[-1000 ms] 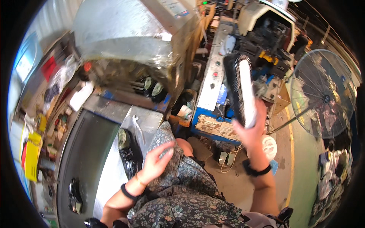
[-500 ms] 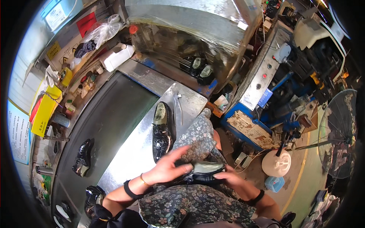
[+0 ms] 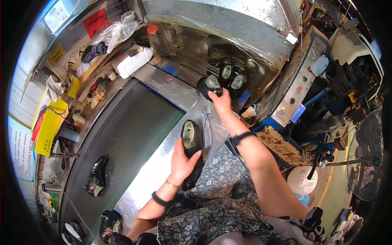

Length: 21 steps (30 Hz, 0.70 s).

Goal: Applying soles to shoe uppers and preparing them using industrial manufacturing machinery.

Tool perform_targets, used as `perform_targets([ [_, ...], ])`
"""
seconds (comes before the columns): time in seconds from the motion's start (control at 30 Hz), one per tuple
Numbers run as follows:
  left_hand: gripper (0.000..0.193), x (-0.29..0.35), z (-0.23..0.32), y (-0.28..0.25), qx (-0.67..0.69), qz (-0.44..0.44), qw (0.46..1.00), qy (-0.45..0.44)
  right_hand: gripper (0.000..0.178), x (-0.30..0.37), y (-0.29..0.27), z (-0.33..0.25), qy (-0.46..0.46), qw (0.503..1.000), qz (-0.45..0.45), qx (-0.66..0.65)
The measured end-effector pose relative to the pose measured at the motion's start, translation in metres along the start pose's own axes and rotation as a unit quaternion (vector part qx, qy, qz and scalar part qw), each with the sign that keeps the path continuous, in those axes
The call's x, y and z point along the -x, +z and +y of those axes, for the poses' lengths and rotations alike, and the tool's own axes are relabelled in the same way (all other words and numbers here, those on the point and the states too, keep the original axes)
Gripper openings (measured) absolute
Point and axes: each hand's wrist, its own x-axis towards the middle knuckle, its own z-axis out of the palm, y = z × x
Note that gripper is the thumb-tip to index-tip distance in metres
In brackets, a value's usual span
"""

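A glossy black shoe [image 3: 191, 136] with a pale, greenish form inside lies on the metal ledge [image 3: 141, 179] before me. My left hand [image 3: 181, 161] straddles its middle, thumb on the right side and fingers on the left. Farther off, my right hand [image 3: 221, 101] grips the end of another black shoe [image 3: 211, 83], also with a pale form in it, at the opening of the plastic-draped enclosure. Two more such shoes stand just beyond it, one of them a black shoe [image 3: 227, 72]. Pincers [image 3: 208, 126] lie right of the near shoe.
A dark conveyor belt [image 3: 130, 122] at left carries a black shoe [image 3: 96, 175], with several more toward the lower left. A white jug [image 3: 132, 61] stands on the side shelf. At right are a control box [image 3: 294, 90], a round white container [image 3: 302, 179] and a fan [image 3: 365, 155].
My right hand has gone from my lap to the enclosure with a shoe. My left hand has left that shoe and taken hold of the one on the ledge.
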Motion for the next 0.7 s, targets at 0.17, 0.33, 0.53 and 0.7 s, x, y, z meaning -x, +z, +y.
perform_targets([
  [0.17,0.065,-0.009,-0.024,0.001,0.143,0.034,0.985,-0.093,0.049,0.086,0.029,-0.018,-0.038,0.967,-0.245,0.065],
  [0.33,0.045,0.0,0.026,-0.004,0.555,0.006,0.804,-0.213,0.087,0.216,-0.085,-0.103,0.205,0.893,-0.298,-0.268],
  [0.53,0.063,0.031,0.121,0.004,0.403,-0.225,0.886,0.034,0.093,0.189,-0.229,-0.202,0.238,0.894,-0.164,-0.342],
  [0.7,0.045,0.057,0.117,-0.007,0.146,-0.29,0.909,0.261,0.085,0.139,-0.407,-0.219,0.0,1.0,0.011,0.014],
])
